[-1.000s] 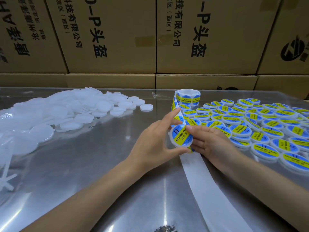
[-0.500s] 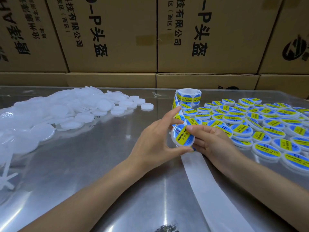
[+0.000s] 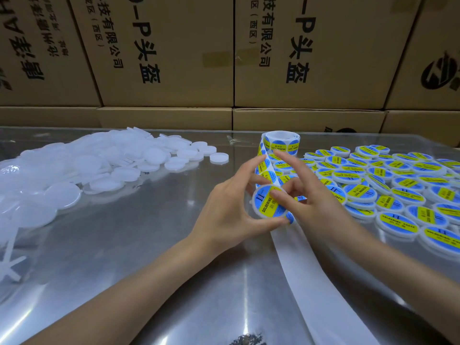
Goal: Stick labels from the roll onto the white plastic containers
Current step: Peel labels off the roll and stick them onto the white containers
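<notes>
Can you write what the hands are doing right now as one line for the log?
left hand: grips round white plastic container | right hand: finger presses blue-and-yellow label on it | label roll: upright behind | step: sticking

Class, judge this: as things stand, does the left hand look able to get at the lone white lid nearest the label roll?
Probably not at once: the left hand grips a labelled container; otherwise bare table leads to the lid.

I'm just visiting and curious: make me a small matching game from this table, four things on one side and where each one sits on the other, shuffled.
Things:
1. unlabelled white containers
2. labelled containers
3. label roll
4. empty backing strip

Places:
A. trailing toward the near edge
B. heaped on the left
C. standing at the middle back
D. spread on the right

Pairs: 1-B, 2-D, 3-C, 4-A
</notes>
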`<state>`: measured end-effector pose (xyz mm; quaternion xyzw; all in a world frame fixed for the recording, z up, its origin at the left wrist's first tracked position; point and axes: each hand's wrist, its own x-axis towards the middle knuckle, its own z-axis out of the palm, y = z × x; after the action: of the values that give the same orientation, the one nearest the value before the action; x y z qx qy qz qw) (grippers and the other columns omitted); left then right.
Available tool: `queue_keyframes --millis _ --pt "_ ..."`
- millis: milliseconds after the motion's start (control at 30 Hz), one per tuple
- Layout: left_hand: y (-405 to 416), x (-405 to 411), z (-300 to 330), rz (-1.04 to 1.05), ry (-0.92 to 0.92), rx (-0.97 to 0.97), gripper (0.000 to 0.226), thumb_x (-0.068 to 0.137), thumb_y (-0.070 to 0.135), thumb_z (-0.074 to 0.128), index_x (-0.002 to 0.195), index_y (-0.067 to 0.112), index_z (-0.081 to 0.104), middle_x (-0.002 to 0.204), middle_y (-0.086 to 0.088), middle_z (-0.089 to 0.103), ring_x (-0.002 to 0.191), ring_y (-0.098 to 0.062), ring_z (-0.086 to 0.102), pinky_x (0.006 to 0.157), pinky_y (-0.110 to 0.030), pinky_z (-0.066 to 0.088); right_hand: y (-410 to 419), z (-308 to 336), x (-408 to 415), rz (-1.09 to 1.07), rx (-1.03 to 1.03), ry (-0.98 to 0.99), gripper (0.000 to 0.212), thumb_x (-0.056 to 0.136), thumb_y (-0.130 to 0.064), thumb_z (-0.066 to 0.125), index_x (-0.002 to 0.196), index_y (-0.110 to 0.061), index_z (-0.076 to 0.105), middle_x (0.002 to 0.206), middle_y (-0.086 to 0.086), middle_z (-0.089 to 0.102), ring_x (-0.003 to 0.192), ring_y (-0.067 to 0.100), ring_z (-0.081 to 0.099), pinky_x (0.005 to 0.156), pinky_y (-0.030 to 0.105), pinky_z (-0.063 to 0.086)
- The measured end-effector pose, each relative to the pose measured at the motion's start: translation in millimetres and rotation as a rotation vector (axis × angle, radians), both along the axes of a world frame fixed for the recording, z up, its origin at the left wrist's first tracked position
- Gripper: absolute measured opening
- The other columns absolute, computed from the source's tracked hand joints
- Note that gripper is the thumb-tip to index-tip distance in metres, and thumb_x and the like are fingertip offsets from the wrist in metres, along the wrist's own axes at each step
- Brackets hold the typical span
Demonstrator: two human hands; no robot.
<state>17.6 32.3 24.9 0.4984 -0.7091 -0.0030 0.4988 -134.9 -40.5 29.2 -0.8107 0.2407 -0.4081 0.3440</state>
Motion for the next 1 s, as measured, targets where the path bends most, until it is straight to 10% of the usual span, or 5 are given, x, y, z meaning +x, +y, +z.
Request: queue_keyframes --millis 67,167,300,600,1000 --pt "0.6 -0.8 -1.2 -0.004 -0.024 0.005 0.094 0.06 0.037 0.088 0.139 0.022 0.039 0.106 0.007 0.067 0.088 -0.003 0.063 0.083 -0.029 0.051 -3.8 3.1 -4.0 0.077 0.075 0.043 0.071 0.089 -0.014 0.061 0.133 -0.057 0.023 0.061 -0.005 0.052 0.061 0.007 0.049 0.062 0.016 0.042" --pt "0.7 -2.2 -0.1 -0.015 -0.025 -0.009 0.092 0.062 0.034 0.087 0.139 0.019 0.04 0.109 0.007 0.067 0.093 -0.001 0.061 0.086 -0.03 0.051 -0.4 1.9 -2.7 0.026 0.187 0.038 0.053 0.081 -0.04 0.059 0.132 -0.039 0.044 0.068 0.012 0.052 0.064 0.013 0.048 0.063 0.028 0.042" --pt "2.0 -2.8 0.2 -0.016 -0.104 -0.025 0.087 0.065 0.03 0.086 0.138 0.016 0.042 0.113 0.006 0.066 0.098 -0.009 0.063 0.086 -0.036 0.051 9.2 -3.4 3.4 0.086 0.157 0.075 0.015 0.08 -0.038 0.065 0.074 -0.024 0.062 0.054 -0.015 0.057 0.051 -0.003 0.05 0.051 0.007 0.037" --pt "2.3 -8.1 -0.9 -0.019 -0.172 0.006 0.073 0.077 0.038 0.073 0.139 0.012 0.043 0.132 0.001 0.057 0.121 -0.014 0.053 0.101 -0.034 0.042 8.0 0.5 2.4 -0.033 0.462 0.007 0.067 0.1 -0.042 0.031 0.039 -0.019 0.041 0.032 -0.002 0.029 0.028 0.01 0.027 0.033 0.013 0.022" --pt "-6.5 -3.9 -6.1 -0.073 -0.286 -0.163 0.025 0.085 0.001 0.064 0.109 0.003 0.07 0.114 -0.006 0.068 0.109 -0.019 0.063 0.095 -0.033 0.05 5.0 -1.4 8.2 -0.045 0.886 -0.2 0.043 0.097 -0.039 0.043 0.061 -0.016 0.045 0.037 -0.003 0.032 0.03 0.008 0.026 0.032 0.016 0.024"
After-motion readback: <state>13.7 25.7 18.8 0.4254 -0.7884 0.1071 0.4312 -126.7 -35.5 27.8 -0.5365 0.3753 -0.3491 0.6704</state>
